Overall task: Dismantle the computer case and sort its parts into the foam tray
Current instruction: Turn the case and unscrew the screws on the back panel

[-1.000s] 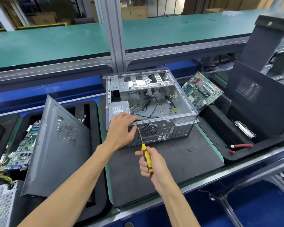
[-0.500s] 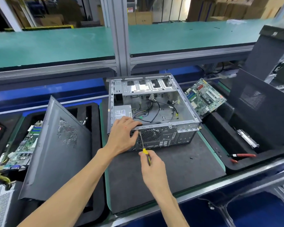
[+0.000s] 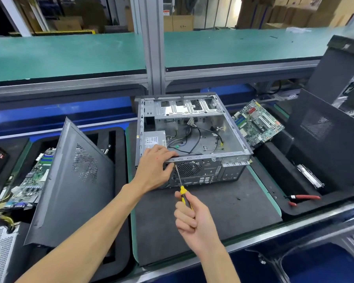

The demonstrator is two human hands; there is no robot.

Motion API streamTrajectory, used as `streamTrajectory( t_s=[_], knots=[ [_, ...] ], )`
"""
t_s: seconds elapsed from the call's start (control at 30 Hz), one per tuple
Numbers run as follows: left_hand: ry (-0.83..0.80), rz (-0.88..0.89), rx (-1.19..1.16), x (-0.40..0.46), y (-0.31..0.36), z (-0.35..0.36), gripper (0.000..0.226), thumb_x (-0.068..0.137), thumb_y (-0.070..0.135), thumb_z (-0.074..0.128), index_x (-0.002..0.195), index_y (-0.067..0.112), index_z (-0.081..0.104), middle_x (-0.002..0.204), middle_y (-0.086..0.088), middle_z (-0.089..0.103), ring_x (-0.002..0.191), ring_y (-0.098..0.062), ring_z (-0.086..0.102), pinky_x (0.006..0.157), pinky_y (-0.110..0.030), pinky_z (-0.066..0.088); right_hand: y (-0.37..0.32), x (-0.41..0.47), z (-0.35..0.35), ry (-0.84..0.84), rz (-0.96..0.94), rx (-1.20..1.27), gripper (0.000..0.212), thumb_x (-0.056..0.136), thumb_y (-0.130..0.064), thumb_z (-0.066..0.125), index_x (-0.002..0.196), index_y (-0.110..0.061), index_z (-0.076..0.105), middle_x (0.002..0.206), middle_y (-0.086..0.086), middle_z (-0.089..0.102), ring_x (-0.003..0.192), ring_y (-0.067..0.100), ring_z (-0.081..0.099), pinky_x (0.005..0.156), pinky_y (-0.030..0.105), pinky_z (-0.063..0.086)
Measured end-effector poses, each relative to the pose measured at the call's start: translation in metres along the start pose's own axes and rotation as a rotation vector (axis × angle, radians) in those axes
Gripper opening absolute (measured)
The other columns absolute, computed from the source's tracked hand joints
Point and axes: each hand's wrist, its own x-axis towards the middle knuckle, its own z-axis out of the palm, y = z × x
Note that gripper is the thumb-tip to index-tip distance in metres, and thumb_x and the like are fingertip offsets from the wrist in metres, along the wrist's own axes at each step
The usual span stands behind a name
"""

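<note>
Head view: the open computer case (image 3: 192, 144) lies at the middle of the worktop (image 3: 213, 211). The left hand (image 3: 153, 168) grips its rear rim at 9 o'clock; the right hand (image 3: 192, 217) is curled around a yellow screwdriver (image 3: 182, 193). The steel shell is probably stiff and rather heavy, with sharp edges; hold it by the folded rims.

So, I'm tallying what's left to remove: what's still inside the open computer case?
Inside the computer case: a power supply at the left, loose cables, and the drive cage at the far end. The left hand covers the near-left corner.
</note>
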Motion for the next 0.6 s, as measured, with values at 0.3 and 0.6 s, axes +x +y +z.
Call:
streamTrajectory(
  t_s=[0.3,0.6],
  knots=[
    [-0.012,0.004,0.011,0.000,0.000,0.000,0.029,0.087,0.019,0.065,0.114,0.020,0.072,0.098,0.006,0.068,0.106,-0.021,0.054,0.091,-0.038,0.039,-0.013,0.007,0.006,0.419,-0.231,-0.910,0.043,0.109,-0.031,0.036,0.089,-0.009,0.066,0.051,-0.005,0.042,0.048,0.013,0.034,0.046,0.025,0.027],
    [-0.016,-0.004,0.004,0.000,0.001,-0.001,0.030,0.086,0.022,0.064,0.115,0.021,0.072,0.096,0.008,0.068,0.105,-0.020,0.054,0.090,-0.037,0.038,-0.007,0.002,-0.003,0.305,-0.301,-0.615,0.023,0.101,-0.025,0.062,0.090,-0.006,0.056,0.059,-0.001,0.049,0.044,0.009,0.029,0.038,0.020,0.023]
  ],
)
